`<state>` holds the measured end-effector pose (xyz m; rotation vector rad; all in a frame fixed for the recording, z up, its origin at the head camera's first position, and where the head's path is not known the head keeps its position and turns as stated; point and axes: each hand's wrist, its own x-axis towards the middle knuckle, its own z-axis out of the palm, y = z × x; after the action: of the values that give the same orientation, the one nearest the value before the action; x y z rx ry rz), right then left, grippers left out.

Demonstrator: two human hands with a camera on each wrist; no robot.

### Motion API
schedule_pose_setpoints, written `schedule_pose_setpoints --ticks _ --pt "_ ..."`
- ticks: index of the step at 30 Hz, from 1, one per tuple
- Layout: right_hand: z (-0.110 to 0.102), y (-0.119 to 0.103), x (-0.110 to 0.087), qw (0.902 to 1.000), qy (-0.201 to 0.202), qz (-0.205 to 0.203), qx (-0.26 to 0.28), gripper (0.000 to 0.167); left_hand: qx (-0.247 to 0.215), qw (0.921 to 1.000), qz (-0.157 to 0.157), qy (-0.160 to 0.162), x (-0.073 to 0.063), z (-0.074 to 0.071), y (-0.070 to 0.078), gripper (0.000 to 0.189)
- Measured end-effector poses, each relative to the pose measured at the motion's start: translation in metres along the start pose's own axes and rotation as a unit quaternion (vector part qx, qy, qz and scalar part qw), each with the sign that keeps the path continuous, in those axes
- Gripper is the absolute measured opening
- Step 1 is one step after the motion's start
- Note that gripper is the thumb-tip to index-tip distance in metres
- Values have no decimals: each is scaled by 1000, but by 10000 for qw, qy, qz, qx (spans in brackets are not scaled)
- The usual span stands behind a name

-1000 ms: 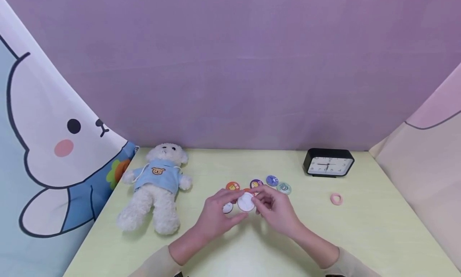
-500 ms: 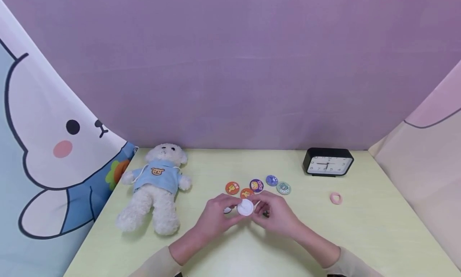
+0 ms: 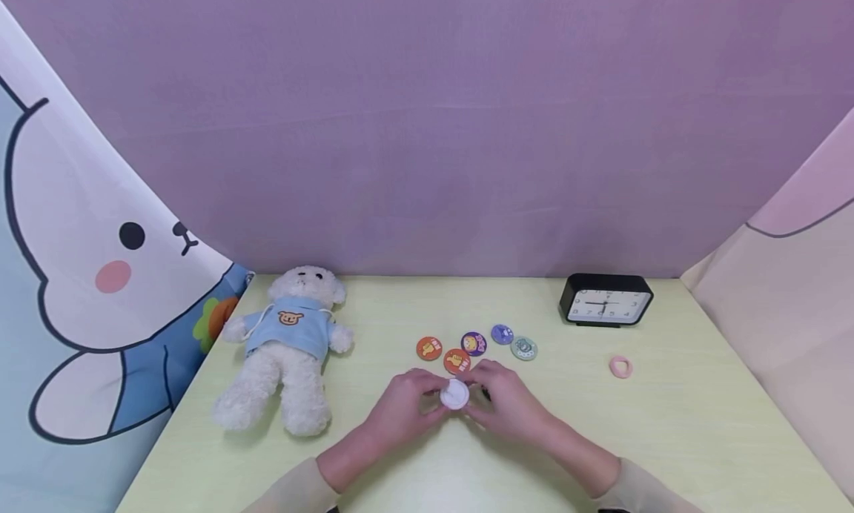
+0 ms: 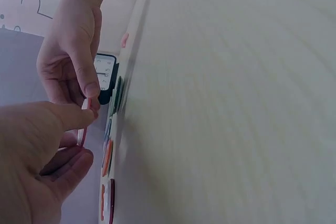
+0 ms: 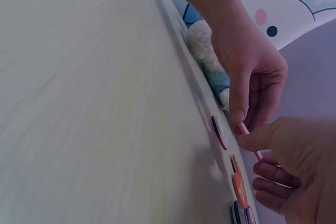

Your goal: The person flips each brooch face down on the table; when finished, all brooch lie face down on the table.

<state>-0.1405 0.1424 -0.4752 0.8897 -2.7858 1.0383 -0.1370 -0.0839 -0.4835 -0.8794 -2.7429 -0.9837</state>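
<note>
Both hands pinch one round badge (image 3: 454, 394) with a white upper face, held above the table. Thumb and fingers of my left hand (image 3: 405, 405) grip its left edge. On its opposite edge are the thumb and fingers of my right hand (image 3: 510, 403). The left wrist view shows the badge (image 4: 84, 121) edge-on with a red rim. Just beyond the hands lie two orange badges (image 3: 429, 348), a purple badge (image 3: 474, 343), a blue badge (image 3: 502, 334) and a green badge (image 3: 524, 348). Another badge (image 5: 219, 132) on the table is hidden behind my left hand in the head view.
A white plush toy (image 3: 293, 350) in a blue shirt lies on the table's left side. At the back right stands a black clock (image 3: 606, 301), with a pink hair tie (image 3: 620, 366) in front of it. A purple curtain (image 3: 427, 142) hangs behind the table.
Both hands have drawn the white-faced badge slightly towards me, and the right fingers have shifted on its edge. The orange badges are now fully uncovered; my left hand hides the white badge behind it.
</note>
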Motion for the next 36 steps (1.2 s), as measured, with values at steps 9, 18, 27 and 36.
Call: schedule_pose_setpoints --ticks 9,18,27,36 --pt "13 1 2 9976 -266 138 -620 41 487 9985 -172 -185 0 6 -2 27" --pt "18 -1 0 9959 -419 -42 -805 40 761 9964 -191 -329 -2 8 0 24" --pt "13 2 -2 9962 -466 154 -721 43 734 9963 -230 -392 1 3 -1 23" --pt "-20 31 -8 9958 -20 390 -829 43 692 9958 -94 -585 20 2 9 38"
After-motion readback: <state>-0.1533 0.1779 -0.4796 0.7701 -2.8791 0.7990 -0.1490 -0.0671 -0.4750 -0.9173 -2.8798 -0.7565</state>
